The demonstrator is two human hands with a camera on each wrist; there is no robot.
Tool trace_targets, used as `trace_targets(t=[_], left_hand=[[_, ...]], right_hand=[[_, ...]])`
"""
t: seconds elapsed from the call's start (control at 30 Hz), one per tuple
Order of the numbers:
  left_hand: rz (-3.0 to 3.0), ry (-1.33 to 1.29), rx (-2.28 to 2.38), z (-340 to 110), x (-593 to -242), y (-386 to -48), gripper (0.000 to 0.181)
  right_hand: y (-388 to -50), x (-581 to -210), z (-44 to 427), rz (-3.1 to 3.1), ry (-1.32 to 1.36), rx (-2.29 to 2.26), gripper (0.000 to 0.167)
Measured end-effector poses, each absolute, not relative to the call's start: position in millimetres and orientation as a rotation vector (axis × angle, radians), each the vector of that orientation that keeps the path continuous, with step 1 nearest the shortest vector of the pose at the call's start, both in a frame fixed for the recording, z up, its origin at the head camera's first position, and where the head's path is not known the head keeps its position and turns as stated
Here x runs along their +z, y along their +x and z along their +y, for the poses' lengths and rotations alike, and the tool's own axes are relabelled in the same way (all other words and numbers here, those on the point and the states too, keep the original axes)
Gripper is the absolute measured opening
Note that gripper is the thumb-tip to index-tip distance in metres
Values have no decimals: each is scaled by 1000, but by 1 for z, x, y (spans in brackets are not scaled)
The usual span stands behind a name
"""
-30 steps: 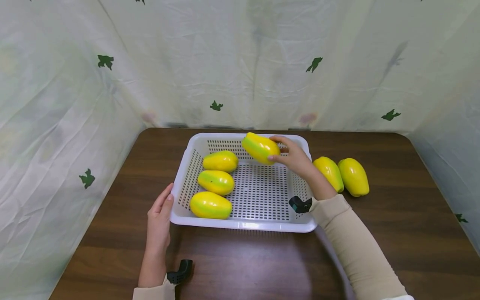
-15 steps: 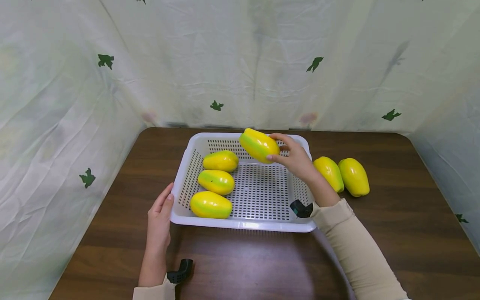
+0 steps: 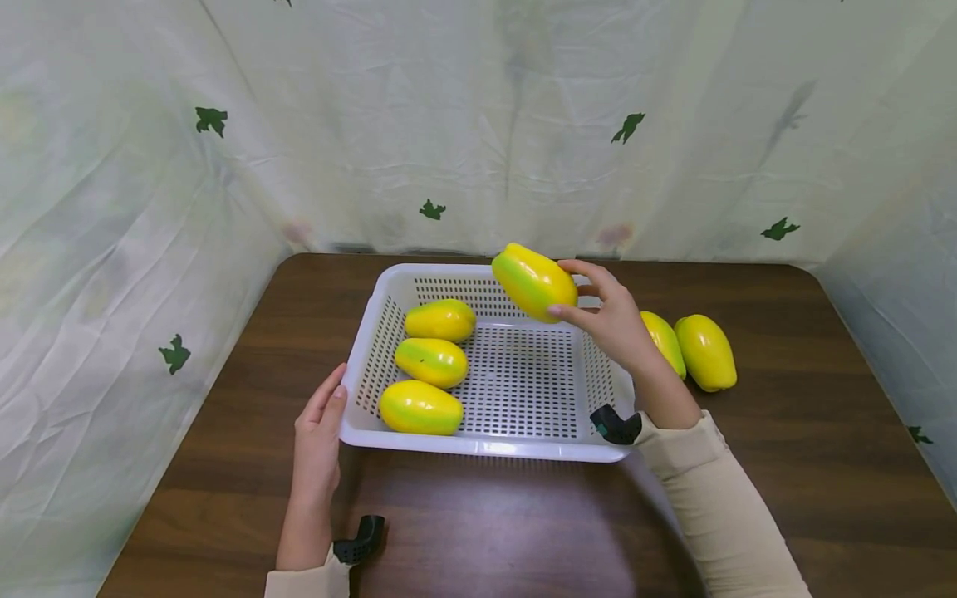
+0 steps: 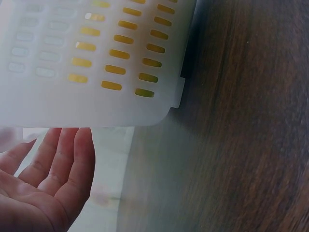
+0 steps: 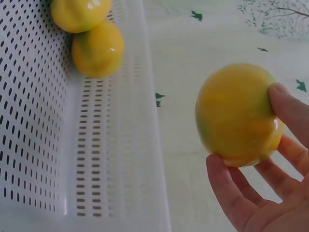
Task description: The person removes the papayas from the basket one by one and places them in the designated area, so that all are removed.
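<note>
My right hand (image 3: pixel 609 320) holds a yellow-green papaya-like fruit (image 3: pixel 534 282) raised over the back right part of a white perforated basket (image 3: pixel 486 447). In the right wrist view, thumb and fingers of the hand (image 5: pixel 270 193) pinch the end of that fruit (image 5: pixel 239 113). Three similar fruits lie in a column in the basket's left half: back (image 3: pixel 440 321), middle (image 3: pixel 431 363) and front (image 3: pixel 421 408). My left hand (image 3: pixel 316 440) touches the basket's left rim, and in the left wrist view its fingers (image 4: pixel 67 164) are extended against the rim.
Two more yellow fruits stand on the brown table (image 3: pixel 785 465) right of the basket; one (image 3: pixel 664 342) is partly behind my right hand and wrist, the other (image 3: pixel 705 353) beside it. A pale curtain (image 3: pixel 478 124) with green leaf-like shapes hangs behind the table.
The fruit in my right hand first shifted slightly left and up, then rose further and moved right. My left hand and the three fruits in the basket have stayed put.
</note>
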State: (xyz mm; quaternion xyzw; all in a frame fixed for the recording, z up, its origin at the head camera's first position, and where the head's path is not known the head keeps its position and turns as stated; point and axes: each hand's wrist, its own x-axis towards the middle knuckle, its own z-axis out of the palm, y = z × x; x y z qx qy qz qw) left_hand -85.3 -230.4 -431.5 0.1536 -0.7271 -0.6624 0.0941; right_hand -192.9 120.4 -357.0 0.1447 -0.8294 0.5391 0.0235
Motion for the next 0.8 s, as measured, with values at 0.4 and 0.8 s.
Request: trace_targets(t=[0.4, 0.8], left_hand=[[-2121, 432, -1988, -230, -431, -86, 40], [-2121, 433, -1987, -231, -433, -86, 41]], right_hand=[[-176, -346, 139, -2406, 472, 1646, 58], [-157, -351, 167, -2338, 346, 1602, 56]])
